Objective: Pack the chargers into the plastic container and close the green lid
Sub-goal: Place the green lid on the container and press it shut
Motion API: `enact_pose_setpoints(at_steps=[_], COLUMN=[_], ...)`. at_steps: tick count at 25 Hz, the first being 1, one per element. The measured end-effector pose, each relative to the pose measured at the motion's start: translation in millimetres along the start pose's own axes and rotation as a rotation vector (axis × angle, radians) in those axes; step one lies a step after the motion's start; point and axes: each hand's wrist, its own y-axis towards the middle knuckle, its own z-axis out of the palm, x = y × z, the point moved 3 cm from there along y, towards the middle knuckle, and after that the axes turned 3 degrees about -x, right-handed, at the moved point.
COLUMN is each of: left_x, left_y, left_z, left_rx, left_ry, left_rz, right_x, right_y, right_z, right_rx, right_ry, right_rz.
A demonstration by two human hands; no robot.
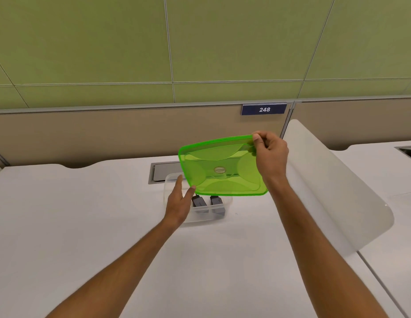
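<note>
A translucent green lid [223, 167] hangs tilted in the air over the clear plastic container [174, 180] on the white desk. My right hand [270, 154] pinches the lid's far right corner between thumb and fingers. My left hand [180, 201] is at the container's left side, fingers apart, with its fingertips touching the lid's near left edge. Two dark chargers [198, 203] [217, 203] lie side by side inside the container, partly hidden under the lid.
A grey cable hatch [161, 172] is set into the desk just behind the container. A curved translucent divider [333, 191] rises on the right between this desk and its neighbour. A beige partition with a "248" sign [264, 109] bounds the back.
</note>
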Motion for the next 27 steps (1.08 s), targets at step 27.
enact_pose_setpoints(at_steps=[27], left_x=[44], left_y=[29], left_z=[-44], left_rx=[-0.202], left_ry=[0.350], left_rz=[-0.094], right_x=[-128], right_y=[-10], right_z=[111], right_rx=[0.423], right_ry=[-0.234], right_rz=[0.305])
